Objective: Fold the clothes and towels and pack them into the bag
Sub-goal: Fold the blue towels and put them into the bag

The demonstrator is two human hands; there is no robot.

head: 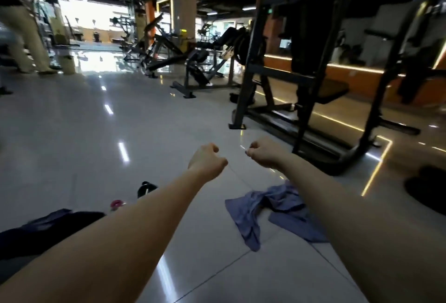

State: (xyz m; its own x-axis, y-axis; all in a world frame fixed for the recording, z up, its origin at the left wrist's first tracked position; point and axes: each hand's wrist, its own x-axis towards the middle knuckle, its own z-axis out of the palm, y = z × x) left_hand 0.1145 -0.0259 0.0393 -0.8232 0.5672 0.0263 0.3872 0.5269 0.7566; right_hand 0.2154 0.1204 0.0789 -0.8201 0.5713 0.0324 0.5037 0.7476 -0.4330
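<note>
- Left hand (207, 160): held out in front of the body above the tiled floor (72, 133), back of the hand toward the camera. The grip is closed into a fist, and nothing shows in it.
- Right hand (264, 153): held out at about the same height, near the left hand but apart from it. The grip is likewise curled tight, with nothing visible between the fingers. The palm side is hidden.
- Blue garment (272, 208): lies crumpled and unfolded on the floor below the hands, partly hidden behind the right forearm — neither hand touches it.
- Dark fabric heap (48, 227): on the floor at lower left, beside the left forearm; whether it is a bag or clothing cannot be told.
- Black bottle (146, 189) and a small pink object (117, 203): on the floor just beyond the heap, close together; the pink object is too blurred to name.
- Black weight rack (301, 73): stands on the floor at right, beyond the hands.
- Gym machines (193, 61): stand farther back at centre.
- Second person's legs (24, 37): stand at far left in light trousers.
</note>
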